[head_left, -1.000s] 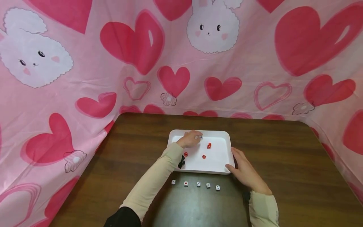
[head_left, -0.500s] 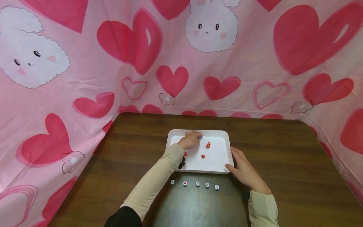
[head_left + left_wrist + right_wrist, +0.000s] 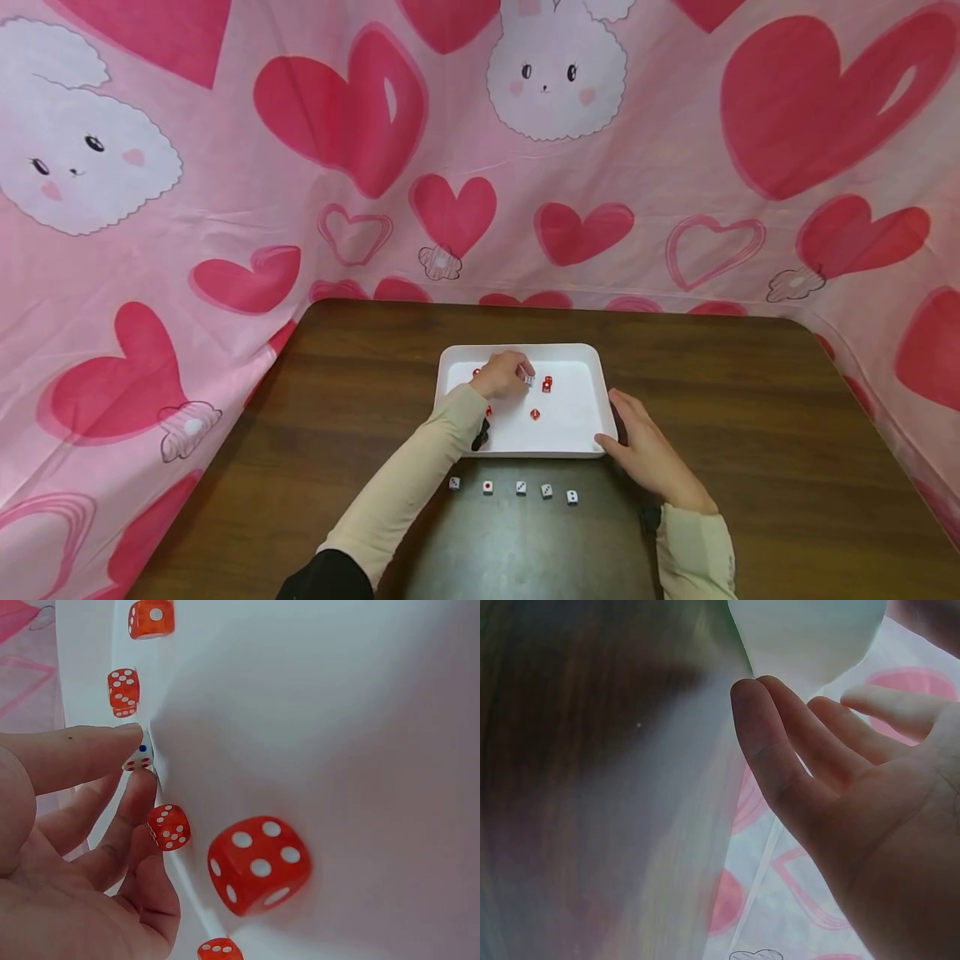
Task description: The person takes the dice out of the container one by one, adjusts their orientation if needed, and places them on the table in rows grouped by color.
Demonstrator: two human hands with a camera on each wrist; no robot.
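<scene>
My left hand (image 3: 504,375) is over the white tray (image 3: 592,357) and pinches a white die (image 3: 142,752) between thumb and fingertip. That die shows a blue pip on one face and red pips on another. Several red dice lie in the tray around this hand, among them a red die (image 3: 535,414) near the middle and a large-looking red die (image 3: 259,864) in the left wrist view. At the tray's right side is my right hand (image 3: 652,454), fingers mostly straight, thumb at the near right corner. Whether its fingertips press the tray wall, I cannot tell.
In front of the tray, several white dice stand in a loose row on the dark wooden table (image 3: 360,358), with one white die (image 3: 521,488) at its middle. A pink curtain (image 3: 465,108) with hearts and rabbits hangs behind the table and along both sides.
My left hand has drawn slightly nearer from the tray's far side, bringing the white die with it. A red die now shows left of the hand. My right hand stays at the tray.
</scene>
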